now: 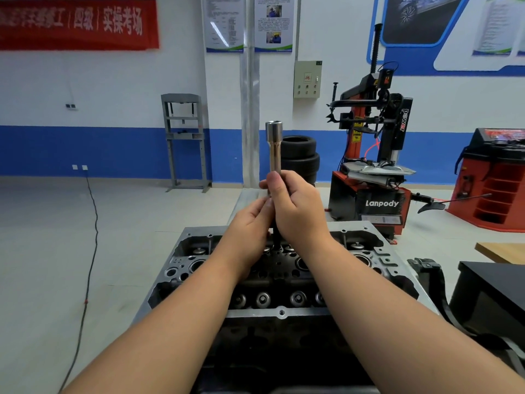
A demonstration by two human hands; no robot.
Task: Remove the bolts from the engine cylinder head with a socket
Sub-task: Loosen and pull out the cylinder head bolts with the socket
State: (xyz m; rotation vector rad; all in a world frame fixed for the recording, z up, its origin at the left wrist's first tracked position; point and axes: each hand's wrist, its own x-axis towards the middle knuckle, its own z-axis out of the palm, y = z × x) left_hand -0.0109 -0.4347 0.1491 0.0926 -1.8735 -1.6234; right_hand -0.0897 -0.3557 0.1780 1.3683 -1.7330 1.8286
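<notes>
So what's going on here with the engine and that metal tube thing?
A person stands over an engine cylinder head, holding a long socket upright above it. The right hand grips its lower part, and the left hand pinches it just below. The socket is lifted clear, not seated on any bolt.

Socket: I see a long, shiny metal tube standing upright above the middle of the head, its open, wider end pointing up. Its lower part is hidden from me inside the hands.
Rod: below the hands I see a thin dark shaft running straight down toward the head's centre; I cannot tell whether it is a bolt or an extension.
Cylinder head: I see a grey cast-metal block lying flat, top face up, with dark oily recesses. A row of round valve springs runs along its near side, and large round bores sit near the middle.
</notes>
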